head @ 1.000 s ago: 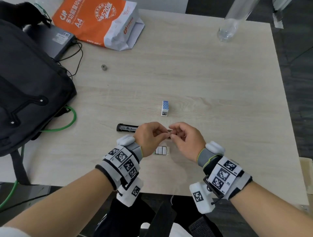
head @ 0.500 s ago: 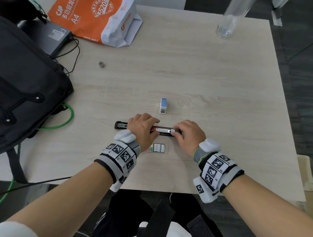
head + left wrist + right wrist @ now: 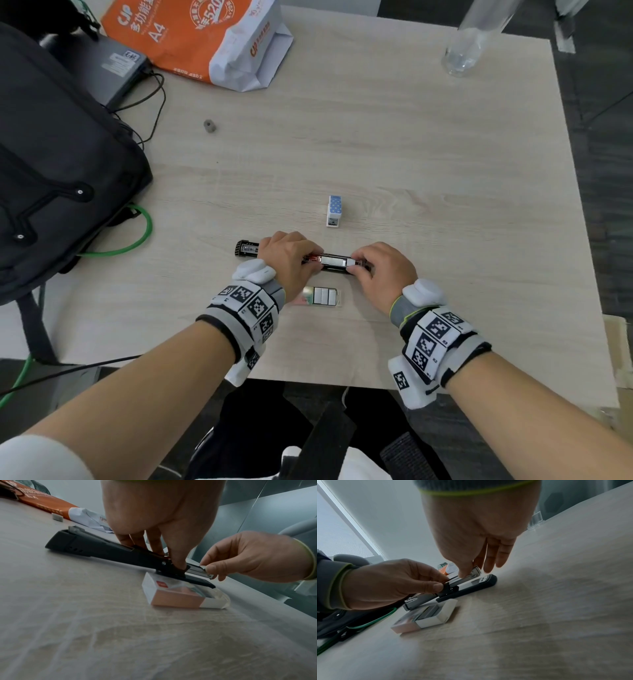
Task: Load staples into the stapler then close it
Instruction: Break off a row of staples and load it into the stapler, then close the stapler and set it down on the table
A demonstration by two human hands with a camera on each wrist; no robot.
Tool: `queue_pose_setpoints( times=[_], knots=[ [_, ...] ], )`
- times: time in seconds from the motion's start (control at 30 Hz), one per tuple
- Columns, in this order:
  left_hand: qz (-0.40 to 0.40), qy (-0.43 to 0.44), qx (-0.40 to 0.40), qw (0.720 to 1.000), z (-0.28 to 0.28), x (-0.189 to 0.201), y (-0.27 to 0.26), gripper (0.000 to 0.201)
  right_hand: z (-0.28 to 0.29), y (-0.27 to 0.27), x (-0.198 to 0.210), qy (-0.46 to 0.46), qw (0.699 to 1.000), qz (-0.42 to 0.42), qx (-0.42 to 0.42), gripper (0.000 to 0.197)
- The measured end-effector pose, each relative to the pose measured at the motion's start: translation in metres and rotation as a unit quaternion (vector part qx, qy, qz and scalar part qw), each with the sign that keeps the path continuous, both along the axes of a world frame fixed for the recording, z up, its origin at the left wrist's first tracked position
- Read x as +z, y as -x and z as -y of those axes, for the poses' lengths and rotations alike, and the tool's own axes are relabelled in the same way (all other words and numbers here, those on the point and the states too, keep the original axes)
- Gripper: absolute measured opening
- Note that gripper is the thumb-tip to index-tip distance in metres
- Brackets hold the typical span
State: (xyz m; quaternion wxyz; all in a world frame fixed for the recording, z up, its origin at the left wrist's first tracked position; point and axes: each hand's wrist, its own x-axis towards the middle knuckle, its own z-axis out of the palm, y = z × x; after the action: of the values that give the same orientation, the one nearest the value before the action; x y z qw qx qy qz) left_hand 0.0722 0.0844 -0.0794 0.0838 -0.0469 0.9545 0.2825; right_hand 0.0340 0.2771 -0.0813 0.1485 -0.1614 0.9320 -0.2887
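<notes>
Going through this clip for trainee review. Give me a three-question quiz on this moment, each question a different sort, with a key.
1. True or false: the stapler lies opened out flat on the table.
2. Which hand pinches the staple strip at the stapler's front end? A) left hand B) right hand
3. Fill in: the open staple box lies between the stapler and the table's ____ edge.

Key: 1 true. 2 B; the left hand grips the stapler near its hinge. 3 near.
</notes>
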Motion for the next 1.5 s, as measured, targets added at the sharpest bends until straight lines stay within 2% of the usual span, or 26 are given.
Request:
queue_pose_setpoints(
  times=[0.07, 0.2, 0.37, 0.47, 0.53, 0.6, 0.67, 0.73, 0.8, 0.9, 1.07, 1.2, 1.33, 1.5],
  knots=[
    [0.001, 0.0, 0.002, 1.0, 0.0, 0.0, 0.0, 0.024, -0.001, -0.001, 0.0, -0.005, 1.0, 0.001, -0.002, 0.024],
    [0.003, -0.001, -0.004, 1.0, 0.001, -0.001, 0.0, 0.023, -0.006, -0.008, -0.003, 0.001, 0.998, -0.053, -0.017, 0.014],
    [-0.002, 0.006, -0.006, 1.0, 0.001, -0.001, -0.001, 0.024, -0.002, -0.015, -0.006, -0.008, 0.999, -0.045, 0.005, 0.018],
    [0.0, 0.03, -0.027, 0.999, 0.004, -0.001, -0.002, 0.04, -0.002, -0.012, -0.001, -0.02, 1.0, -0.012, -0.012, 0.02],
    [0.014, 0.056, -0.039, 0.998, 0.015, 0.001, -0.003, 0.054, -0.004, -0.01, 0.0, -0.037, 0.999, 0.013, -0.019, 0.031],
    [0.045, 0.1, -0.053, 0.993, 0.032, 0.006, -0.004, 0.058, -0.008, -0.008, 0.0, -0.05, 0.998, 0.034, -0.01, 0.04],
    [0.081, 0.153, -0.059, 0.983, 0.052, 0.012, -0.006, 0.054, -0.01, -0.007, -0.002, -0.058, 0.997, 0.048, -0.001, 0.038],
    [0.092, 0.171, -0.043, 0.98, 0.07, 0.016, -0.009, 0.043, -0.01, -0.004, -0.003, -0.07, 0.996, 0.055, 0.0, 0.032],
    [0.072, 0.165, -0.029, 0.983, 0.081, 0.023, -0.011, 0.031, -0.012, -0.001, -0.002, -0.077, 0.995, 0.064, -0.004, 0.029],
    [0.018, 0.132, -0.033, 0.991, 0.087, 0.04, -0.01, 0.023, -0.014, 0.002, -0.001, -0.076, 0.994, 0.078, 0.002, 0.028],
    [-0.024, 0.026, -0.087, 0.996, 0.058, 0.076, 0.004, 0.024, -0.016, 0.003, -0.003, -0.064, 0.995, 0.083, 0.001, 0.027],
    [-0.005, -0.019, -0.09, 0.996, 0.009, 0.073, 0.016, 0.023, -0.02, 0.003, -0.007, -0.061, 0.995, 0.082, -0.002, 0.026],
    [0.028, 0.005, -0.111, 0.993, -0.03, 0.053, 0.026, 0.023, -0.023, 0.003, -0.011, -0.041, 0.996, 0.08, -0.011, 0.025],
    [0.083, 0.105, -0.153, 0.979, -0.049, 0.037, 0.035, 0.023, -0.026, 0.004, -0.014, -0.012, 0.995, 0.09, -0.031, 0.029]
  ],
)
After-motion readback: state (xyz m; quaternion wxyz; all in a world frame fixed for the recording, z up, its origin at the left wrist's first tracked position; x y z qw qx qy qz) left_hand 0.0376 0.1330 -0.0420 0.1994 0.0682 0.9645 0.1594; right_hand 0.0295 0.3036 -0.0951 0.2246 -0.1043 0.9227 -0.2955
